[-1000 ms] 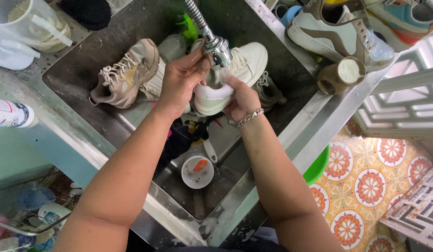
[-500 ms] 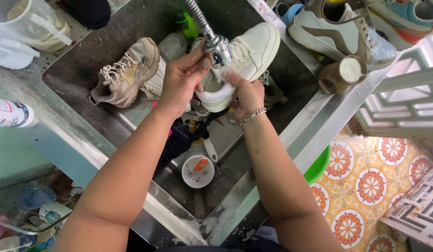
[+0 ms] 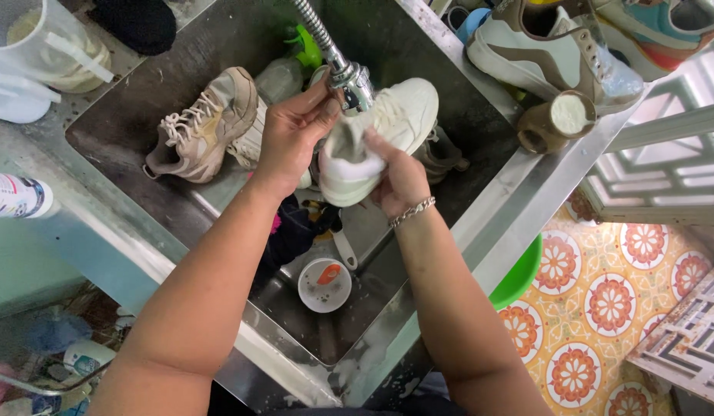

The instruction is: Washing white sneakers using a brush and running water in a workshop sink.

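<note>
Under faucet head (image 3: pixel 355 83): rinse step. Left hand (image 3: pixel 291 135) clamped on spout, right hand (image 3: pixel 399 181) gripping white sneaker (image 3: pixel 388 131); next needs turning sneaker.

Stainless-steel sink basin (image 3: pixel 218 31) set in a wet metal surface (image 3: pixel 542 173), viewed from above. Floor of orange ceramic tiles (image 3: pixel 603 308) with white floral medallions at lower right. White lattice metal grille (image 3: pixel 665 162) along the right edge. Pale green wall panel (image 3: pixel 18 262) at lower left. Even, bright daylight throughout.
</note>
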